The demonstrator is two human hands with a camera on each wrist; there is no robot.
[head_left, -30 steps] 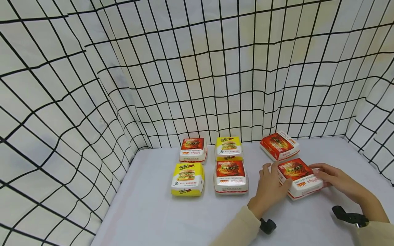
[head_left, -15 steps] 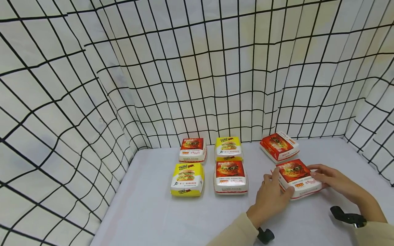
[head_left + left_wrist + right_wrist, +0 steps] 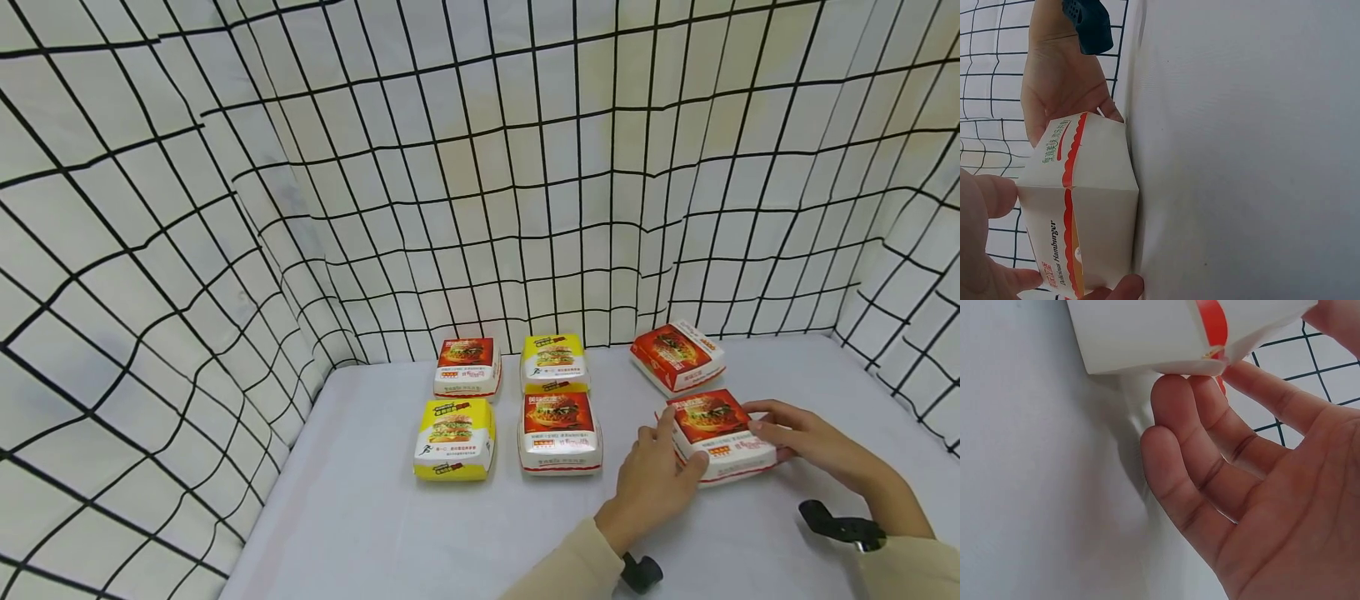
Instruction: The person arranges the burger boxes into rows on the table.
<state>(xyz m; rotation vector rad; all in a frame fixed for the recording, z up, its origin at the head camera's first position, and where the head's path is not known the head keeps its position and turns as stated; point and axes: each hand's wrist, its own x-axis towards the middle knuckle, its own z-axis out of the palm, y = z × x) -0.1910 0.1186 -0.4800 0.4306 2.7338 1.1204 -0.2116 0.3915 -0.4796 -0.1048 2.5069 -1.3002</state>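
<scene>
A red and white hamburger box [image 3: 716,425] lies at the right front, in the grip of both hands. My left hand [image 3: 651,477] holds its left side, the thumb near the front corner and other fingers along the side. From the right, my right hand [image 3: 817,446] holds it with the thumb at the top edge and fingers at the side. In the left wrist view the box [image 3: 1079,206] shows its white walls with a red scalloped band. The right wrist view has the fingers [image 3: 1175,412] curled at the underside of the box's edge.
Another red hamburger box [image 3: 675,358] sits turned just behind the held one. To the left stand two red boxes [image 3: 558,433] and two yellow boxes [image 3: 453,440], in two rows on the white table [image 3: 352,517]. White cloth walls [image 3: 480,183] with black grid lines enclose the table.
The held hamburger box has shifted slightly left and turned a little squarer to the front, both hands moving with it. The other boxes keep their arrangement; the head view drifts slightly.
</scene>
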